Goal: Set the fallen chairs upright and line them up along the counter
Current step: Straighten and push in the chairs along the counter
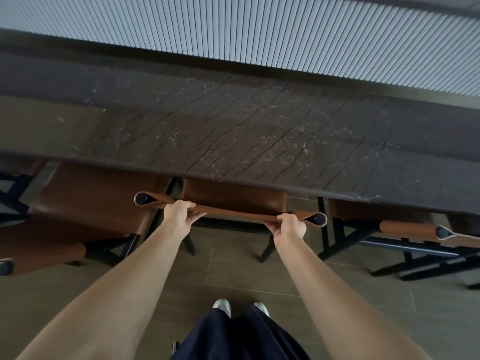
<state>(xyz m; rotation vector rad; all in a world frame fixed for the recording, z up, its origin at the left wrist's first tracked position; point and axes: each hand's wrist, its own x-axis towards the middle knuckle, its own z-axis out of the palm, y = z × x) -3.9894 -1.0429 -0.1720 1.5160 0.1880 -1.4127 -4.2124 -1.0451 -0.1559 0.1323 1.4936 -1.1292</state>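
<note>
**Brown leather chair held at the stone surface by both hands**

Brown leather forms the seat and sling back of the middle chair [233, 201], which stands upright on its black legs with the front of its seat tucked under the near edge of the surface [233, 131]. The left hand [179, 216] and right hand [289, 228] are set well apart along the top of the backrest [233, 213]. Each is curled round the leather band, just inside the black round post ends at either side. Fingers wrap over the far side of the band and both arms are stretched forward.

To the left, the left chair [98, 201] stands close beside it, turned at an angle, its seat partly under the surface and its back swung out toward the camera. To the right, the right chair [405, 227] stands a little apart, its seat under the surface and its black frame showing below.

Dark stone with fine pale and black veins makes up the surface, and a ribbed panel [259, 35] runs along its far side. Below, the floor [233, 268] is laid in grey-brown tiles. The person's dark trousers [233, 339] and pale shoes [222, 306] show at the bottom, facing the middle chair.
</note>
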